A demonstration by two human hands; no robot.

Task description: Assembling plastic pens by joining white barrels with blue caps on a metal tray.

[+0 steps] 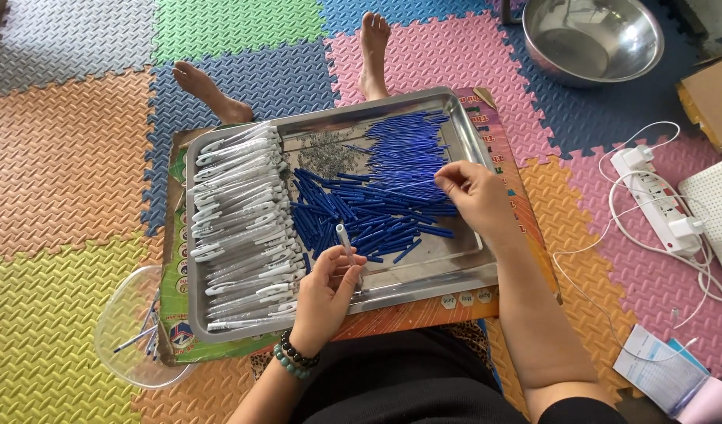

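Observation:
A steel tray [424, 276] lies across my lap. It holds a row of clear white pen barrels [239, 220] on the left, a heap of blue pen parts [376, 208] in the middle, thin blue refills [408, 145] at the back and a small pile of tiny springs [327, 146]. My left hand [325, 292] grips one clear pen barrel [344, 239] upright near the tray's front edge. My right hand [472, 195] pinches a thin blue refill [412, 187] over the blue heap.
A clear plastic bowl [125, 330] with a few pens sits at the left of the tray. A steel bowl [592, 38] stands at the back right. A white power strip [651, 184] with cables and some papers [659, 373] lie to the right on the coloured foam mats.

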